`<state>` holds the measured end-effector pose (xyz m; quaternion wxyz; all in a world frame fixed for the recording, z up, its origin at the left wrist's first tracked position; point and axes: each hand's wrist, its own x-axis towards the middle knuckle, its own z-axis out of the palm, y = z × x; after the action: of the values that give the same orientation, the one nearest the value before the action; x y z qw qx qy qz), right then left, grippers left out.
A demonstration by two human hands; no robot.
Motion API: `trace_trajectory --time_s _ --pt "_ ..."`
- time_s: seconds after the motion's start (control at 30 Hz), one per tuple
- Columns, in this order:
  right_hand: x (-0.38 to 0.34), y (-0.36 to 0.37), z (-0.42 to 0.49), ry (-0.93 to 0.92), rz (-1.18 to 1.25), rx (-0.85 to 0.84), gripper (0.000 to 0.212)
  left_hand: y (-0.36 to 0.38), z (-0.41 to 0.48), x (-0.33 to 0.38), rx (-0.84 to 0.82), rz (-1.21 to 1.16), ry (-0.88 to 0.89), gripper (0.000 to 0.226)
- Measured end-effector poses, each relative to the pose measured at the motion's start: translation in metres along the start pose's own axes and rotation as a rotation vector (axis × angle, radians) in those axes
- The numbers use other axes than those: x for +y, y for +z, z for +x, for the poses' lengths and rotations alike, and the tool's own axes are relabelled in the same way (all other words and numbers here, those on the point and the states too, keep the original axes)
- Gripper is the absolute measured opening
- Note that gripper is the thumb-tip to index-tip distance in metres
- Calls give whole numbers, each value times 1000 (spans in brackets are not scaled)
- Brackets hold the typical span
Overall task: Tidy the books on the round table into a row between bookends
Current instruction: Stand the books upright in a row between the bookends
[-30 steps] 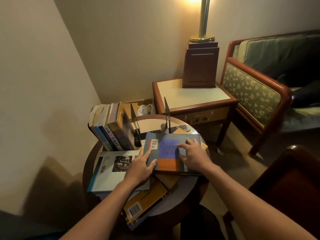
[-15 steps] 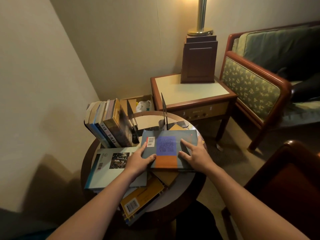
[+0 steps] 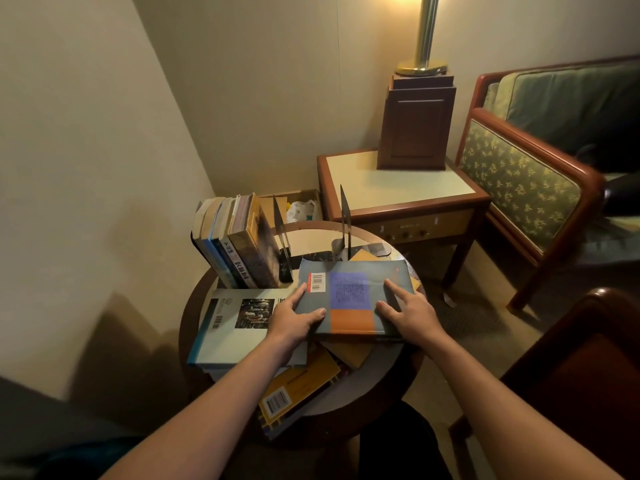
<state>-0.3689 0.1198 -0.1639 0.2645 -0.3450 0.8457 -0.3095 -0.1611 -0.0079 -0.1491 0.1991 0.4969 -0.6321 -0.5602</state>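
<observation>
since a second ago the right hand point(image 3: 412, 315) has been slid off the purple patch toward the right part of the grey book point(image 3: 348, 289). the book is laid flat, barcode side up, on a loose pile at the middle of the round table point(image 3: 374, 386). the right hand is spread flat on the cover, fingers straight and apart, with nothing clasped. the left hand point(image 3: 294, 320) is set at the book's left edge: the forefinger is stretched along that edge and the thumb is laid on the cover. its other fingers are hidden, so a grip cannot be told. under the left hand a white book point(image 3: 232, 334) is laid flat, and nearer, a yellow book point(image 3: 301, 386) is jutted over the table's near rim. at the far left the upright books point(image 3: 242, 244) are leaned leftward, with the left bookend point(image 3: 281, 233) just to their right. the right bookend point(image 3: 344, 220) is stood apart from it, just beyond the grey book's far edge. farther right a side table point(image 3: 398, 192), a lamp point(image 3: 426, 32) and an armchair point(image 3: 519, 178) are seen.
</observation>
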Motion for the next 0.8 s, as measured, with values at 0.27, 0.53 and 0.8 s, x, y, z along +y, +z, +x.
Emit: trace_trajectory --time_s 0.27,0.53,0.8 --pt "-5 -7 4 68 50 -34 82 -6 -1 10 38 -87 5 60" --pt "-18 -37 4 227 342 -219 79 -33 -9 29 -274 -228 -141 29" --pt "-14 -45 -13 214 575 -334 59 -44 -18 37 -402 -350 -125 39"
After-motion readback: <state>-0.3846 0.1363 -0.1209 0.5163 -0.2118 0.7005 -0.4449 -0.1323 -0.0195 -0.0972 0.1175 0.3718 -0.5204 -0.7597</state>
